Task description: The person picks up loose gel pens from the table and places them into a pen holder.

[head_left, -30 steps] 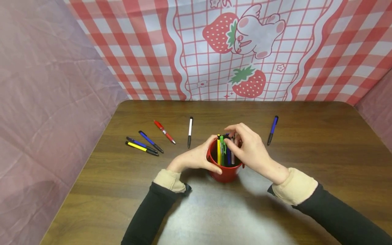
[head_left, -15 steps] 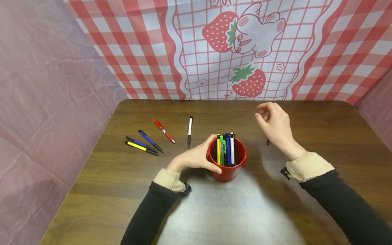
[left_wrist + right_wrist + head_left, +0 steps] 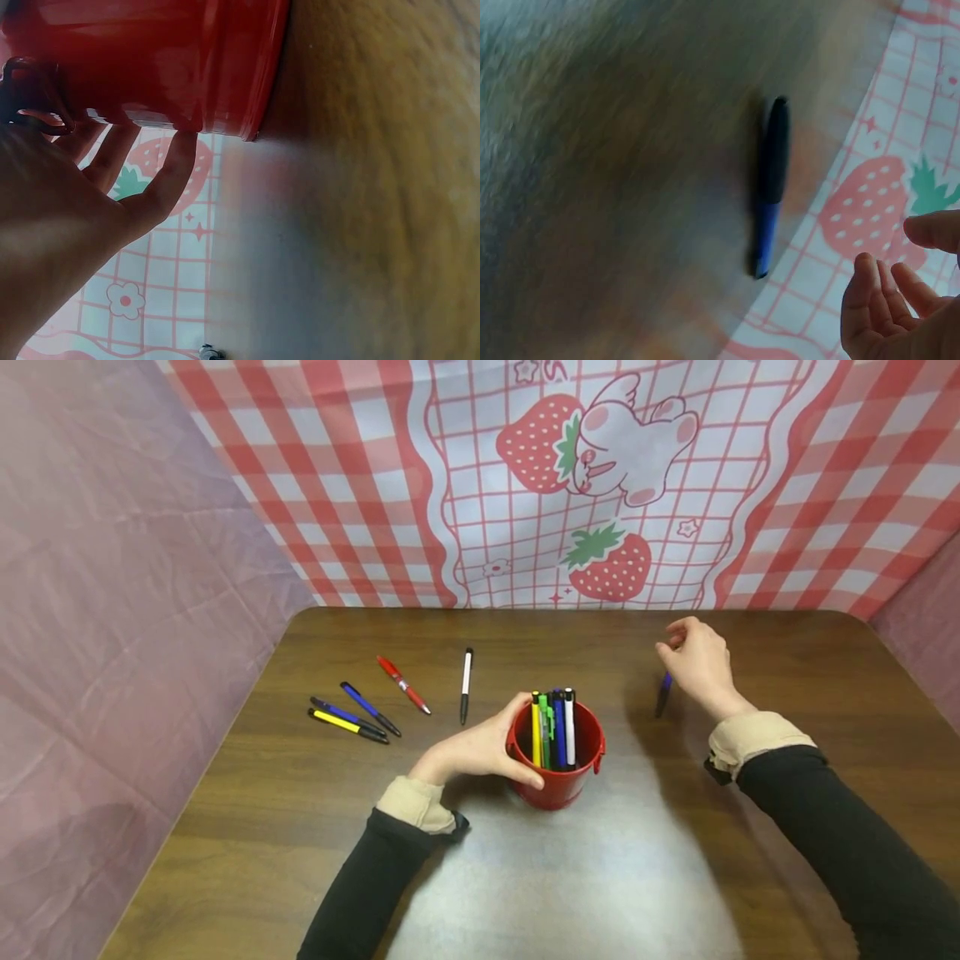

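Observation:
My left hand (image 3: 480, 750) grips a small red bucket (image 3: 551, 792) from its left side, thumb in front and fingers round the back. Up close in the left wrist view, the fingers lie against the red wall. Inside the bucket stand a yellow pen (image 3: 536, 731), a green pen (image 3: 544, 735), blue pens (image 3: 559, 731) and a white pen (image 3: 570, 731). To the right, my right hand (image 3: 702, 667) hovers over a blue pen (image 3: 772, 172) lying on the table, partly covered in the head view. Its loosely bent fingers are apart from the pen and hold nothing.
On the left of the wooden table (image 3: 247, 827) lie a yellow pen (image 3: 347, 724), two blue pens (image 3: 369, 707), a red pen (image 3: 403, 683) and a white pen (image 3: 467, 685). A red-checked strawberry cloth (image 3: 360, 485) hangs behind the table's back edge.
My right hand has left the pens in the bucket and moved right, over the lone blue pen. The left hand stays on the bucket.

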`<state>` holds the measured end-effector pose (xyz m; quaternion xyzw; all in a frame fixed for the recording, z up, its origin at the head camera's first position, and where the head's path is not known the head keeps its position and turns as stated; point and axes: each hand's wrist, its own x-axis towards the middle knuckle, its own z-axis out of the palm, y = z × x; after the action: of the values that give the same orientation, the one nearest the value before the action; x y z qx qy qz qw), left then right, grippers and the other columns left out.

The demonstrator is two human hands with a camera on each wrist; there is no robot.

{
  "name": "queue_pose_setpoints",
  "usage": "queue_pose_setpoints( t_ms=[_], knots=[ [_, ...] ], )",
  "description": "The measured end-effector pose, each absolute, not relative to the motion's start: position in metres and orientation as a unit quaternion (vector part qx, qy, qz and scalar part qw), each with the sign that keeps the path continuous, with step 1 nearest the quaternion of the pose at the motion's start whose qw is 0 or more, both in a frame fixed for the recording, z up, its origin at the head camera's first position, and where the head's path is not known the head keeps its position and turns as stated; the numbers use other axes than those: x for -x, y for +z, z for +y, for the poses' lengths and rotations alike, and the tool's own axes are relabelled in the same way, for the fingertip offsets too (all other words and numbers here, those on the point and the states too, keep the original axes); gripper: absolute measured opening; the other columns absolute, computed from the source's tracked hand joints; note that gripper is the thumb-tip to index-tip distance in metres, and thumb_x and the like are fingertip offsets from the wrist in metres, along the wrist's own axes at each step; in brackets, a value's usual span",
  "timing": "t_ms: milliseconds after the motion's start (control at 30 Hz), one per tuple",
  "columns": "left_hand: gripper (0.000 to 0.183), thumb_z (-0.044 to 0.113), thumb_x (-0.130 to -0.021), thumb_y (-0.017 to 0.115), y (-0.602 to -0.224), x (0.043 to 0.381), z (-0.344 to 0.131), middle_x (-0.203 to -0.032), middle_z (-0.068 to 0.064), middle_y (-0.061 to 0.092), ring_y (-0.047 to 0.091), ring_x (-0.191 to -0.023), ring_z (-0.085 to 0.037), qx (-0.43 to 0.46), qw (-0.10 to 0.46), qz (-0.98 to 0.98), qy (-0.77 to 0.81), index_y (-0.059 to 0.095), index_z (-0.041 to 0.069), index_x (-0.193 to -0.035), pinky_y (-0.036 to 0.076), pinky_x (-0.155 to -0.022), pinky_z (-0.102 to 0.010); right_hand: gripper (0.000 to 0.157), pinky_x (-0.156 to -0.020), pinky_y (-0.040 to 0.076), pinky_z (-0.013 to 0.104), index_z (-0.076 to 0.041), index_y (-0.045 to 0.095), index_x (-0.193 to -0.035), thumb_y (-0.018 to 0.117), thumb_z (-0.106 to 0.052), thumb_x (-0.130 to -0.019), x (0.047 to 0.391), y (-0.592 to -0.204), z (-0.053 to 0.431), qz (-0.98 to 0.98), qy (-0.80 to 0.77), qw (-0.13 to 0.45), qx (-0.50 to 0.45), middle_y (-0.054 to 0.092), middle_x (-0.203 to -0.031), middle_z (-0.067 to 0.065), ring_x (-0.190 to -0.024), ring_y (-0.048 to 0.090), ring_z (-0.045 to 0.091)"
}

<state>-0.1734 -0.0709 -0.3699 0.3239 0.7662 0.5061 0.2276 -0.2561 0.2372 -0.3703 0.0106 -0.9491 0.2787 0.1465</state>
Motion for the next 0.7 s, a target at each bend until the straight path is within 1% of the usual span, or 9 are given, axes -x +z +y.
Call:
queue_pose_setpoints(
  t_ms=[133,300,467,533,600,633,700],
  knots=[
    [0.087,0.01,-0.066,0.081,-0.38,0.178,-0.071,-0.124,-0.005,0.048,0.046,-0.11,-0.01,-0.321,0.227,0.768,0.506,0.024,0.013,-0.131,0.039,-0.096,-0.023,0.037,-0.079,0.039,0.054,0.008,0.05,-0.111,0.057,-0.018,-0.084,0.258,-0.376,0.247,-0.953,0.277,0.12,0.017,0.058,-0.099,0.027,-0.092,0.053,0.042],
    [0.09,0.013,-0.064,0.082,-0.398,0.186,-0.071,-0.125,-0.001,0.047,0.046,-0.112,-0.008,-0.327,0.223,0.761,0.514,0.023,0.019,-0.132,0.04,-0.096,-0.024,0.043,-0.083,0.04,0.053,0.009,0.048,-0.113,0.058,-0.021,-0.084,0.259,-0.383,0.257,-0.954,0.284,0.066,0.065,0.059,-0.104,0.028,-0.099,0.053,0.044],
    [0.09,0.016,-0.062,0.084,-0.403,0.188,-0.071,-0.122,0.001,0.049,0.048,-0.111,-0.009,-0.34,0.212,0.753,0.522,0.025,0.02,-0.13,0.04,-0.095,-0.025,0.049,-0.092,0.037,0.054,0.009,0.048,-0.116,0.06,-0.025,-0.083,0.261,-0.386,0.26,-0.948,0.298,0.019,0.109,0.055,-0.111,0.031,-0.11,0.043,0.049],
    [0.09,0.018,-0.062,0.084,-0.403,0.188,-0.071,-0.121,0.002,0.049,0.048,-0.11,-0.009,-0.339,0.212,0.753,0.522,0.025,0.021,-0.129,0.041,-0.095,-0.025,0.052,-0.093,0.036,0.053,0.01,0.047,-0.117,0.06,-0.027,-0.083,0.262,-0.386,0.261,-0.948,0.298,0.004,0.113,0.06,-0.104,0.028,-0.11,0.043,0.049],
    [0.089,0.019,-0.062,0.084,-0.404,0.188,-0.071,-0.12,0.003,0.049,0.048,-0.11,-0.009,-0.34,0.211,0.755,0.52,0.026,0.022,-0.129,0.041,-0.095,-0.025,0.054,-0.091,0.037,0.052,0.01,0.046,-0.118,0.061,-0.029,-0.083,0.262,-0.386,0.262,-0.948,0.297,-0.007,0.113,0.066,-0.085,0.021,-0.107,0.047,0.048],
    [0.089,0.019,-0.062,0.084,-0.404,0.188,-0.071,-0.12,0.004,0.049,0.048,-0.11,-0.009,-0.34,0.211,0.755,0.52,0.026,0.022,-0.129,0.041,-0.095,-0.025,0.055,-0.09,0.038,0.052,0.01,0.046,-0.117,0.061,-0.03,-0.083,0.262,-0.387,0.262,-0.949,0.296,-0.011,0.112,0.067,-0.074,0.016,-0.105,0.049,0.047],
    [0.089,0.019,-0.062,0.084,-0.404,0.187,-0.071,-0.121,0.004,0.049,0.048,-0.111,-0.009,-0.339,0.211,0.754,0.521,0.025,0.023,-0.129,0.041,-0.095,-0.025,0.053,-0.087,0.04,0.05,0.01,0.048,-0.113,0.062,-0.031,-0.082,0.262,-0.388,0.262,-0.952,0.288,-0.016,0.104,0.064,-0.055,0.006,-0.098,0.055,0.045]
  ],
)
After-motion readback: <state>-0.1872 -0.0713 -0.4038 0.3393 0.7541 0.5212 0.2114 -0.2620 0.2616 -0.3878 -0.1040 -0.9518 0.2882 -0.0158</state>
